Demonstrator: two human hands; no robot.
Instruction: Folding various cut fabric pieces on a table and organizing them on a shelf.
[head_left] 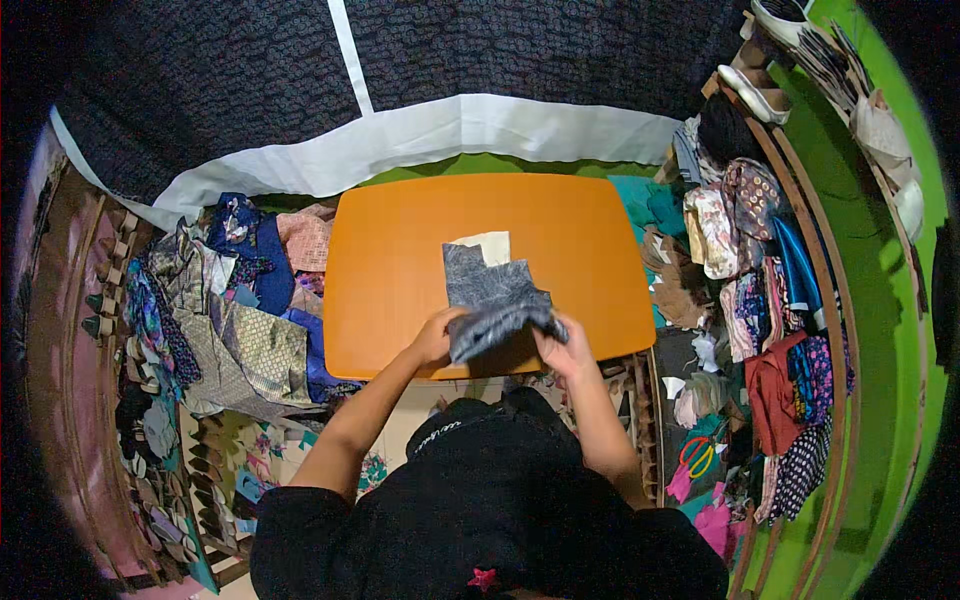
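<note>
At the worktop's [390, 250] near side, the left hand [437, 337] and right hand [566, 347] pinch opposite sides of a gray cloth [490, 285] between their fingers, though the left fingertips are partly hidden. The cloth looks light, soft and floppy, best held by its side edges. Its flatter far part lies mid-worktop, a cream piece [495, 245] showing beyond.

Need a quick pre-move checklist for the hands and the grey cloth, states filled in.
1. Left hand at the grey cloth's left edge: ok.
2. Left fingers' exact hold: cannot tell, partly hidden.
3. Right hand gripping the cloth's right side: ok.
4. Cloth flat on the orange table: not ok, near part lifted and bunched.
5. Cream piece fully visible: not ok, partly covered.
</note>
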